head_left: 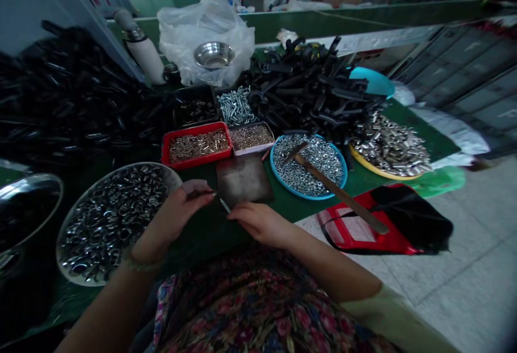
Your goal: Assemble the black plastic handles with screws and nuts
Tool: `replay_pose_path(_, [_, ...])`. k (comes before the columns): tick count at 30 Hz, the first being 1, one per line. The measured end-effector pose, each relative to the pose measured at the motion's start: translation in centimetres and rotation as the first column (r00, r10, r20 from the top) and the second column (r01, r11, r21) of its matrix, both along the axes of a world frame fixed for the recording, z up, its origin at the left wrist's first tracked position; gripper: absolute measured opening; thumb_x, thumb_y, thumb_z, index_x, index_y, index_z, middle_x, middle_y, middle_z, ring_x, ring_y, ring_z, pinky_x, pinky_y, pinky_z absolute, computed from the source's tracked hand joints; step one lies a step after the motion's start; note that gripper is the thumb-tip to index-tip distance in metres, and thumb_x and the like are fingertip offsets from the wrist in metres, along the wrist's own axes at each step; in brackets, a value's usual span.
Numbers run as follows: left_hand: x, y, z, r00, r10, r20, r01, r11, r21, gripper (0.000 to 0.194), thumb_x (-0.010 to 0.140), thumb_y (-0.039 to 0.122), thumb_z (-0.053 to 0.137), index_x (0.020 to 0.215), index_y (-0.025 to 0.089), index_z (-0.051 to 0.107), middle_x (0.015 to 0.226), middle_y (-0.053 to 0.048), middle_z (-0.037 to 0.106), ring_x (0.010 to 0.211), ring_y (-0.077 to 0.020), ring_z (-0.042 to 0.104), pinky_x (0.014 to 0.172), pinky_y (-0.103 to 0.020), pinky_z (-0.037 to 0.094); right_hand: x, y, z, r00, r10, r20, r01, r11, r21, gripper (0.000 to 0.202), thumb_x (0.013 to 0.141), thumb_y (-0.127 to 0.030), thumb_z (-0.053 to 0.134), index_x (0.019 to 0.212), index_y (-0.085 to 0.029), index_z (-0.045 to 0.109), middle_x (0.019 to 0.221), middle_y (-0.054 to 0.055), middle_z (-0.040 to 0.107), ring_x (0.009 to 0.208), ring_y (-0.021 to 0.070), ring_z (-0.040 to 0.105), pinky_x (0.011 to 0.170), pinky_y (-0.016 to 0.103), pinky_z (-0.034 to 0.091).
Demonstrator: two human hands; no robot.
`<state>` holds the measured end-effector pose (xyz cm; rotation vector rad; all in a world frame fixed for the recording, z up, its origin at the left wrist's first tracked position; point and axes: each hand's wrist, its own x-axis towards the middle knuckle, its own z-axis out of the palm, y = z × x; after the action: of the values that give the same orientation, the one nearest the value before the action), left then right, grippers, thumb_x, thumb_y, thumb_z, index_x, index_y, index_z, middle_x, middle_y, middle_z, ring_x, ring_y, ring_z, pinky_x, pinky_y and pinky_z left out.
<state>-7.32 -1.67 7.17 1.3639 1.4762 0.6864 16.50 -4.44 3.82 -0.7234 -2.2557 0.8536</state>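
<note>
My left hand is closed in a pinch beside the large tray of shiny ring-like parts; what its fingertips hold is too small to make out. My right hand pinches a thin metal pin, which points up and left toward the left fingertips. Both hands are just in front of a square metal plate. Right of the plate, a hammer rests across a blue tray of small nuts, its head over the nuts.
Behind the plate stand a red tray of small pins, a tray of tiny parts and a container of screws. Black parts are heaped behind. A yellow tray of metal cylinders and a red-black bag lie right.
</note>
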Motion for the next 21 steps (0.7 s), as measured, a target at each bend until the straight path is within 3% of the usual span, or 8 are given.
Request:
replay_pose_path(3, [4.6, -0.8, 0.1, 0.956, -0.069, 0.285, 0.097, 0.992, -0.086, 0.044, 0.071, 0.032, 0.073, 0.107, 0.020, 0.053, 0.094, -0.003, 0.070, 0.091, -0.0205, 0.067, 0.083, -0.033, 0.052, 1.6, 0.0, 0.0, 0.997, -0.079, -0.019, 0.081, 0.994, 0.076, 0.037, 0.093, -0.013, 0.040, 0.127, -0.020, 0.052, 0.113, 0.010, 0.065, 0.104, 0.0172, 0.062, 0.087, 0.030, 0.053])
replay_pose_path(7, [9.7, 1.7, 0.4, 0.884, -0.363, 0.295, 0.382, 0.924, -0.008, 0.047, 0.076, 0.026, 0.069, 0.118, 0.020, 0.048, 0.093, -0.004, 0.070, 0.088, -0.0183, 0.067, 0.081, -0.032, 0.052, 5.7, -0.4, -0.6, 0.967, -0.239, -0.087, 0.249, 0.961, 0.122, 0.046, 0.091, -0.010, 0.041, 0.134, -0.024, 0.048, 0.119, 0.009, 0.064, 0.110, 0.0180, 0.061, 0.092, 0.034, 0.052])
replay_pose_path(10, [14.5, 4.4, 0.0, 0.842, -0.532, 0.093, 0.512, 0.841, 0.177, 0.027, 0.085, 0.025, 0.059, 0.111, 0.019, 0.052, 0.098, -0.006, 0.068, 0.089, -0.0177, 0.066, 0.082, -0.032, 0.051, 9.4, -1.3, -1.1, 0.863, -0.469, -0.188, 0.482, 0.876, 0.025, 0.038, 0.091, -0.010, 0.043, 0.123, -0.026, 0.055, 0.108, 0.006, 0.068, 0.101, 0.0174, 0.066, 0.088, 0.035, 0.054])
replay_pose_path(12, [18.2, 5.8, -0.8, 0.833, -0.509, -0.214, 0.553, 0.771, 0.317, 0.015, 0.089, 0.023, 0.052, 0.104, 0.019, 0.055, 0.096, -0.007, 0.067, 0.092, -0.0194, 0.064, 0.085, -0.033, 0.048, 11.4, -1.9, -1.5, 0.747, -0.614, -0.257, 0.603, 0.787, -0.129, 0.033, 0.092, -0.014, 0.045, 0.121, -0.027, 0.055, 0.102, 0.005, 0.070, 0.094, 0.0174, 0.068, 0.086, 0.036, 0.055])
replay_pose_path(14, [21.7, 6.6, -2.0, 0.781, -0.457, -0.426, 0.609, 0.710, 0.353, 0.013, 0.090, 0.020, 0.049, 0.101, 0.018, 0.056, 0.089, -0.010, 0.067, 0.092, -0.0229, 0.064, 0.087, -0.036, 0.046, 12.9, -2.3, -1.6, 0.646, -0.701, -0.303, 0.640, 0.713, -0.285, 0.028, 0.093, -0.019, 0.048, 0.119, -0.026, 0.053, 0.100, 0.005, 0.070, 0.091, 0.0179, 0.069, 0.086, 0.038, 0.055])
replay_pose_path(17, [24.9, 6.8, -3.4, 0.731, -0.447, -0.515, 0.649, 0.688, 0.324, 0.019, 0.089, 0.012, 0.044, 0.104, 0.015, 0.056, 0.086, -0.013, 0.066, 0.093, -0.0254, 0.063, 0.087, -0.037, 0.044, 13.8, -2.6, -1.7, 0.575, -0.751, -0.323, 0.633, 0.659, -0.406, 0.021, 0.092, -0.025, 0.051, 0.114, -0.025, 0.053, 0.097, 0.005, 0.069, 0.090, 0.0187, 0.069, 0.084, 0.039, 0.056])
replay_pose_path(21, [24.8, 6.8, -3.8, 0.764, -0.446, -0.467, 0.624, 0.694, 0.358, 0.025, 0.088, 0.008, 0.042, 0.106, 0.016, 0.057, 0.092, -0.013, 0.066, 0.097, -0.0252, 0.062, 0.091, -0.038, 0.042, 13.4, -2.6, -1.9, 0.565, -0.745, -0.355, 0.571, 0.664, -0.483, 0.017, 0.092, -0.028, 0.053, 0.108, -0.025, 0.052, 0.094, 0.003, 0.069, 0.085, 0.0170, 0.070, 0.080, 0.037, 0.056])
